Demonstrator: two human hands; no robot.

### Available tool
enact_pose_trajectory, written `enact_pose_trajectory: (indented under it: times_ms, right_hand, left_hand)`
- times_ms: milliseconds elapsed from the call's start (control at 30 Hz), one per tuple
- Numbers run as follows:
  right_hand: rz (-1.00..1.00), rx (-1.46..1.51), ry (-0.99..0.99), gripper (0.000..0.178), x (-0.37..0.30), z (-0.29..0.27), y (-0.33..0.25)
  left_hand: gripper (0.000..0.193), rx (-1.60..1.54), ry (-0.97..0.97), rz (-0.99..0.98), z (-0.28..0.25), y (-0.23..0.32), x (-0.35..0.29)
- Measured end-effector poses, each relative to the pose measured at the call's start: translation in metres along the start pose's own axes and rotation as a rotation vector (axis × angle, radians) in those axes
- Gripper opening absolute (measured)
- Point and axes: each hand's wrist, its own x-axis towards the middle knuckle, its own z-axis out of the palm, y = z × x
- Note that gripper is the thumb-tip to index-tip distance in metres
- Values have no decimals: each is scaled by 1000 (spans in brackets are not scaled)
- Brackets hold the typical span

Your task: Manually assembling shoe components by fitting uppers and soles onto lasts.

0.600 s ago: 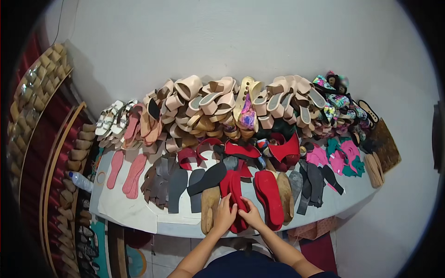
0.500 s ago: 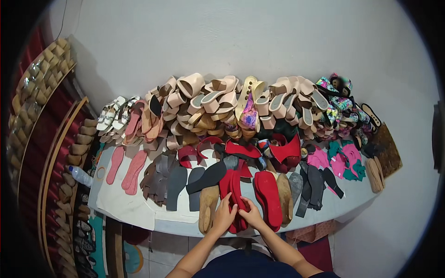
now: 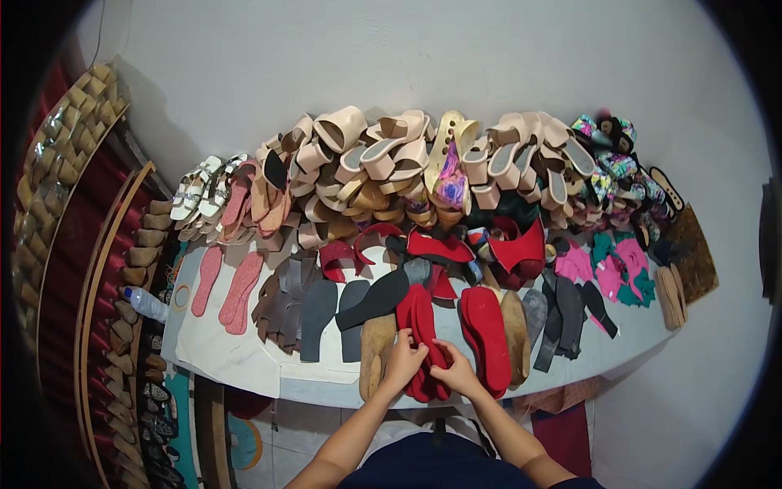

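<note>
A stack of red shoe soles (image 3: 421, 314) lies at the near edge of the table, between my two hands. My left hand (image 3: 404, 360) grips its left side, fingertips on the top sole. From the other side my right hand (image 3: 458, 371) pinches the stack's right edge, thumb on top. The undersides of both grips are hidden. Just right is a second pair of red soles (image 3: 486, 334), with a wooden shoe last (image 3: 514, 336) beside it. Another wooden last (image 3: 376, 354) stands left of my left hand. A black sole piece (image 3: 375, 300) lies beyond the held stack.
Heeled sandals (image 3: 399, 155) pile along the wall. Red upper pieces (image 3: 440, 248), grey soles (image 3: 318, 318), pink insoles (image 3: 242, 293), dark strips (image 3: 285, 301) and pink cloth scraps (image 3: 578, 262) cover the white table (image 3: 318, 387). Shelves of wooden lasts (image 3: 147, 236) and a bottle (image 3: 147, 303) stand left.
The view has shifted slightly, so the table sits a little higher and further right. My left fingers have drawn closer to my right thumb over the red soles, which both hands still hold.
</note>
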Motion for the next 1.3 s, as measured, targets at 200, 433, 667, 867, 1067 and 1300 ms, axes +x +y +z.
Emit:
enact_pose_trajectory:
  times_ms: [200,433,667,867,1067,1300]
  right_hand:
    - [150,684,79,57,-4,-12,-14]
    - [66,1165,-35,59,-17,3,-43]
    - [99,465,-49,58,-12,68,-72]
    - [-94,64,233,53,3,122,-50]
    - [39,-456,435,73,14,167,11]
    - [66,205,416,71,14,162,12]
  left_hand:
    - [44,0,-80,69,-18,-23,22]
    - [54,517,-8,472,-40,-5,15]
    - [59,-883,-515,-347,-80,30,0]
    - [81,-1098,-579,-386,-143,-12,17]
    - [103,-1181,-358,-385,-183,-14,14]
    - [101,-1407,-410,-437,-207,-60,21]
